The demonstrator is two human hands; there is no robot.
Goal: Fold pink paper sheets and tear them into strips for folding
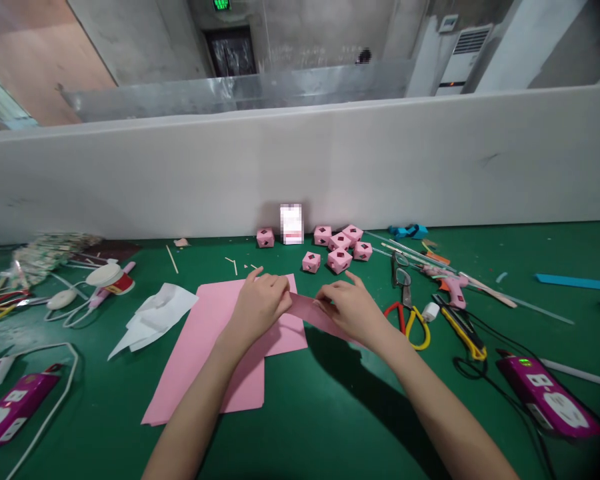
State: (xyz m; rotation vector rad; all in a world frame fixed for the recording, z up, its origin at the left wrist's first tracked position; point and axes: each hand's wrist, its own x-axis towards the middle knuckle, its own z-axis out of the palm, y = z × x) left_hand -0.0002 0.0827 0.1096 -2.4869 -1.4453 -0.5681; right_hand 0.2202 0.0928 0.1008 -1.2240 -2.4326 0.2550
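Observation:
A strip of pink paper (325,320) stretches between my two hands above the table. My left hand (263,297) has its fingers closed on the strip's left end. Pinched along the right part of the strip is my right hand (347,305), with thumb and fingers on the paper. Under my left hand and forearm lie overlapping pink paper sheets (195,360). Just beyond my hands several small pink paper boxes (339,260) with dark diamond-shaped openings stand on the green table (300,427). One more pink box (265,238) sits left of a lit phone-like screen (291,225).
Scissors (416,330), glasses (401,269), a yellow utility knife (463,331) and a pink glue gun (450,283) lie right. Purple power strips (547,397) with cords flank both sides. White paper (155,317) and a paper cup (111,278) lie left. A white partition (180,177) stands behind.

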